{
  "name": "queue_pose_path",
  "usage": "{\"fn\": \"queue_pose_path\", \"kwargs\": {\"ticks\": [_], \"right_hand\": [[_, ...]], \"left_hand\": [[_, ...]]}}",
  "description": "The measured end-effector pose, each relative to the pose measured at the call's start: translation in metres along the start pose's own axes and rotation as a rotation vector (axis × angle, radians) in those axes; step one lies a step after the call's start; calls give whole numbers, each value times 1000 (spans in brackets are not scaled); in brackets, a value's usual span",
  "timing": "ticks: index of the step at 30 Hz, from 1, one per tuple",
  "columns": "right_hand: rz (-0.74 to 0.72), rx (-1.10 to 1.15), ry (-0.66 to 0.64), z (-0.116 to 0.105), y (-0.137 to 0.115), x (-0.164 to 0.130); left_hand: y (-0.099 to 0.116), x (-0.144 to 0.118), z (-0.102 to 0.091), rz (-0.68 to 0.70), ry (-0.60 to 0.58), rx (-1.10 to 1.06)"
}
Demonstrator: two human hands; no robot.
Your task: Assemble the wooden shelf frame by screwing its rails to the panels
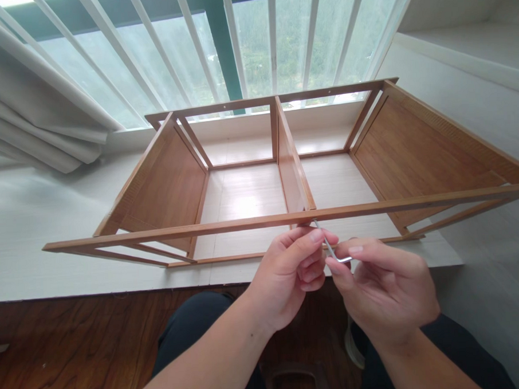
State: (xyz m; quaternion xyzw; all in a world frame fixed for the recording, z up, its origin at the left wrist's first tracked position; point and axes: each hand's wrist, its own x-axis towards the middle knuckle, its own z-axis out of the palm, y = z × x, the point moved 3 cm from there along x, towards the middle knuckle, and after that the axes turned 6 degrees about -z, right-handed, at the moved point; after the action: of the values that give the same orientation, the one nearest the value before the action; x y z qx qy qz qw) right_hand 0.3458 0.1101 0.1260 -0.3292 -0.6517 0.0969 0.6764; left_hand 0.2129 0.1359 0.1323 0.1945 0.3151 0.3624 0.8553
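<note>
A brown wooden frame (pixel 209 226) with two side panels and a central divider (pixel 291 158) lies before me. At its near rail, by the divider, a silver L-shaped hex key (pixel 329 247) has its long arm's tip against the front face. My left hand (pixel 290 265) pinches that long arm close to the rail, thumb and fingers around it. Further down, my right hand (pixel 386 283) grips the short bent end between thumb and forefinger. Whatever fastener the tip meets is hidden or too small to make out.
The frame rests on a pale window ledge (pixel 63 226). Behind it stand white window bars (pixel 273 45), with a grey curtain (pixel 32 107) at the left. A pale wall (pixel 465 88) closes the right side. Below are a dark wooden floor (pixel 77 346) and my knees.
</note>
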Motion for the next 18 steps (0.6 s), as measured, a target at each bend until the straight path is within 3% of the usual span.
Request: {"fn": "queue_pose_path", "kwargs": {"ticks": [11, 18], "right_hand": [[-8, -8, -2, 0, 0, -1], [60, -30, -41, 0, -3, 1]], "left_hand": [[0, 0, 1, -2, -10, 0], [1, -1, 1, -2, -25, -9]]}}
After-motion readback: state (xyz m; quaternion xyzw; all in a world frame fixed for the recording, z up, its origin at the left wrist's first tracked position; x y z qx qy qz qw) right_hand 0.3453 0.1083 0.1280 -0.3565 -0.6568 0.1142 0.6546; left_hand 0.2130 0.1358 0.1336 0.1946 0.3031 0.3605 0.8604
